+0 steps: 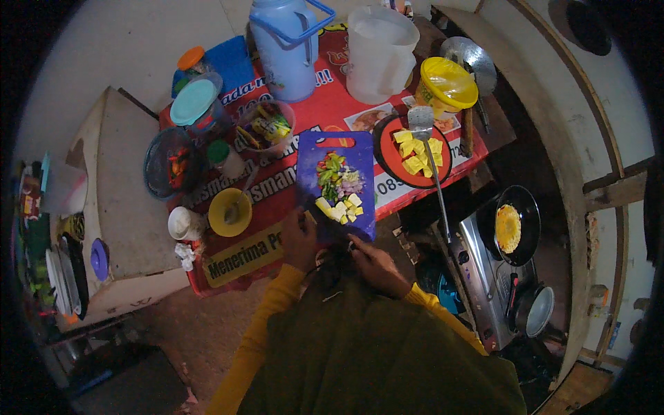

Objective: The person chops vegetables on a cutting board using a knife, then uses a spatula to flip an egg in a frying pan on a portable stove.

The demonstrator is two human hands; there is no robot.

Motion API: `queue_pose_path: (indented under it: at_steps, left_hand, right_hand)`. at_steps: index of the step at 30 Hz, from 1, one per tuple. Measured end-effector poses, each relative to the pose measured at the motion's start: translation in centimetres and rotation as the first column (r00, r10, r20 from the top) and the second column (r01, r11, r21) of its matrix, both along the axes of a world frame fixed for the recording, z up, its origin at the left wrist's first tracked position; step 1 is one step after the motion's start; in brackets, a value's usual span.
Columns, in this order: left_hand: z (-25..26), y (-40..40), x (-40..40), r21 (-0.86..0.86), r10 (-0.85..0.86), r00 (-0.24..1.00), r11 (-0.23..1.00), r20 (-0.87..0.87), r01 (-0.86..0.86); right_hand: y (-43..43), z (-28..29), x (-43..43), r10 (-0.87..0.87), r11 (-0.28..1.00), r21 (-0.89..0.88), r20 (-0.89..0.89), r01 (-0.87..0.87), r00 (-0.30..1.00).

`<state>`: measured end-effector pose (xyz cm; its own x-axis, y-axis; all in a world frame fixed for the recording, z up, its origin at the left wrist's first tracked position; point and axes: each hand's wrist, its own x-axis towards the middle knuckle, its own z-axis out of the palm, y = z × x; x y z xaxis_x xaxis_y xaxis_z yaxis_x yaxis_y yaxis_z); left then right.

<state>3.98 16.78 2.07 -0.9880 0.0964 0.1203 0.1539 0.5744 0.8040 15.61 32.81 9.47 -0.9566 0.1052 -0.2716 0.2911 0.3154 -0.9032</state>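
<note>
A purple cutting board [334, 145] lies at the table's near edge. On it are sliced green chilies [332, 174], chopped shallots [350, 188] and pale yellow cubes [340, 211], perhaps tofu. My left hand [300, 241] is at the board's lower left corner, fingers bent in shadow. My right hand [377, 265] is by the lower right corner, its fingers pointing towards the board. Whether either hand holds something is too dark to make out. Right of the board, a red plate [389, 150] with a black rim carries yellow pieces [415, 150], and a metal spatula [430, 155] lies across it.
A yellow bowl [218, 212] with a spoon, a white cup [181, 223] and a basket of red chilies [155, 171] stand on the left. Behind are a blue jug [285, 57] and a translucent pitcher [376, 62]. At right, a pan [531, 223] holding an omelette [508, 228] sits on a gas stove [474, 259].
</note>
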Motion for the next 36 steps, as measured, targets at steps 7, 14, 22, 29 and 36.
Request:
queue_pose_path:
  at_steps: [7,14,22,29,36]
  left_hand:
    - [1.9,0.3,-0.1,-0.150,-0.147,0.896,0.985,-0.420,0.091]
    - [2.7,-0.2,-0.2,-0.367,-0.316,0.886,0.912,-0.339,0.185]
    - [4.8,0.4,0.9,-0.073,-0.006,0.958,0.997,0.288,0.029]
    - [1.9,1.0,0.1,-0.164,-0.118,0.989,0.978,0.091,0.131]
    - [0.9,1.0,-0.1,-0.172,-0.166,0.986,0.972,-0.032,0.158]
  right_hand:
    - [0.1,-2.9,0.8,0.133,0.979,0.160,-0.040,-0.125,0.990]
    - [-0.5,-1.5,1.1,0.336,0.773,0.569,0.008,-0.281,0.942]
    - [2.2,1.5,1.2,0.082,0.882,0.454,0.119,-0.128,0.989]
    - [2.0,2.8,-0.9,0.076,0.882,0.446,0.178,-0.149,0.981]
    - [2.8,1.8,0.2,0.111,0.930,0.358,-0.056,-0.084,0.992]
